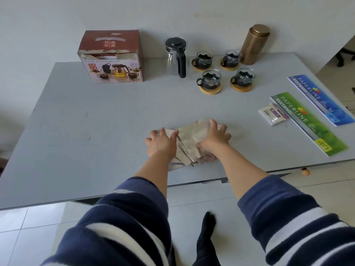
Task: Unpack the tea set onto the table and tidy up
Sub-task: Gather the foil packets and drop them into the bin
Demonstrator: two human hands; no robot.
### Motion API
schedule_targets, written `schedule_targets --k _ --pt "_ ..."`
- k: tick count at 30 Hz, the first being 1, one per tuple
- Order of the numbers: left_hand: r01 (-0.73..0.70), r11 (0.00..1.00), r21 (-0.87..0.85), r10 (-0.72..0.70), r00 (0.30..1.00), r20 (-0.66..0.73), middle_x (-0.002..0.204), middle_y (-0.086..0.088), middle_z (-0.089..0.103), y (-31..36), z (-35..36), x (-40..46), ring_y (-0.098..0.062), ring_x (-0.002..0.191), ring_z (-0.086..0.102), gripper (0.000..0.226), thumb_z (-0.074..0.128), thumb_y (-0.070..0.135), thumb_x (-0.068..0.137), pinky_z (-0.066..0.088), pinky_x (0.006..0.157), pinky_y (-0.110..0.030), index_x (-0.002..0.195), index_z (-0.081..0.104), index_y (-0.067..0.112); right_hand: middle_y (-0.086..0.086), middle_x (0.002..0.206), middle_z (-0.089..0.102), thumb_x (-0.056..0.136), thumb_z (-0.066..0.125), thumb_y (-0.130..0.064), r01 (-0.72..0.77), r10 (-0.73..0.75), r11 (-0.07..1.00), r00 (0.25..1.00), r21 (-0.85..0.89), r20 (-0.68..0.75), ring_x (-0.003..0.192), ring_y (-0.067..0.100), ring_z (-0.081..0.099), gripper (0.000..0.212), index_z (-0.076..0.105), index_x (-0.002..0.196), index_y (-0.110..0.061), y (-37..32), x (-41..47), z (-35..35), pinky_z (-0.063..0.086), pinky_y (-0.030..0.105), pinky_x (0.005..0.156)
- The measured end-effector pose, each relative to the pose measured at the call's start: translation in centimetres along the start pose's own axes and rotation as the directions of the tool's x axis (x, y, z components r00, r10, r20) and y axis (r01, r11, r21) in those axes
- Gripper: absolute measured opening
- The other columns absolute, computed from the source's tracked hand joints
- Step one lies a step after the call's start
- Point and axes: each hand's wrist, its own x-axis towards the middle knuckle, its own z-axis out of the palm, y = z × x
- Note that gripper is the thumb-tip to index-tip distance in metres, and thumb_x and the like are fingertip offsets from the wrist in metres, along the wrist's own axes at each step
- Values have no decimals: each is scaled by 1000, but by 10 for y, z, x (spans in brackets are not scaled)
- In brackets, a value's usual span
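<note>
Two hands press on a heap of crumpled wrapping paper (pixel 189 140) near the table's (pixel 76 131) front edge: the left hand (pixel 161 143) spread flat at its side, the right hand (pixel 215 138) splayed on top, neither closed. Squeezing inward should bundle it neatly. Beyond stand four cups (pixel 222 71), the teapot (pixel 176 56) and the box (pixel 111 56).

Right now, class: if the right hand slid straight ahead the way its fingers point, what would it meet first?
Probably the nearest glass cup on its wooden coaster; bare table lies between it and the right hand, though the exact line is uncertain.
</note>
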Motion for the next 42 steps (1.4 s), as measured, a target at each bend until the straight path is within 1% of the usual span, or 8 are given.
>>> schedule_targets --k 4,9,12,14,19,26,35,42 --pt "-99 976 192 71 986 149 138 -13 34 3 -6 2 -33 128 33 95 76 51 71 40 99 -41 144 28 14 7 151 22 59 89 -34 -46 46 999 996 -2 79 134 33 32 135 -9 151 -20 -5 5 0 34 39 107" --pt "-92 962 257 25 967 253 120 -8 55 2 -11 13 -29 126 35 93 86 42 62 44 94 -39 138 37 18 5 133 52 57 90 -33 -3 12 999 982 -51 189 121 29 53 115 18 144 -11 -5 7 2 44 41 102" --pt "-106 930 353 18 969 245 117 -1 42 3 -9 13 -30 122 32 72 85 46 60 44 97 -38 120 54 22 5 121 61 57 90 -34 49 -41 998 974 -33 225 111 28 60 90 45 131 -7 -4 4 3 49 39 96" --pt "-104 939 329 28 973 228 110 3 37 4 -9 10 -29 118 33 56 86 43 61 45 96 -37 105 57 25 4 117 64 62 87 -35 91 -80 995 976 -45 203 107 27 63 77 51 124 -7 -3 -3 5 50 31 86" --pt "-109 993 55 90 959 270 93 0 64 -6 -4 1 -24 91 62 42 82 18 67 48 75 -32 105 63 18 6 118 62 73 80 -29 185 -183 983 981 -20 56 107 28 61 58 51 119 -10 2 -19 13 40 28 73" --pt "-106 993 -58 120 934 337 102 -6 68 8 -1 -17 -27 97 63 41 74 19 74 52 92 -44 113 61 16 6 114 62 71 82 -13 2 -97 866 982 500 163 102 26 59 67 50 129 -5 42 -29 -3 46 30 81" --pt "-247 943 -224 327 818 474 128 -6 58 138 58 -60 -27 113 56 64 72 16 81 48 96 -35 139 47 16 10 110 64 78 74 -5 -28 54 702 998 712 -13 90 25 59 48 55 121 -14 161 -34 -106 49 29 62" --pt "-385 897 -216 434 684 587 109 -3 58 258 184 -135 -22 97 56 55 73 17 79 48 84 -31 131 53 12 10 101 65 68 79 -9 -77 320 626 933 776 -166 89 27 63 51 59 115 -8 327 -41 -166 55 39 77"
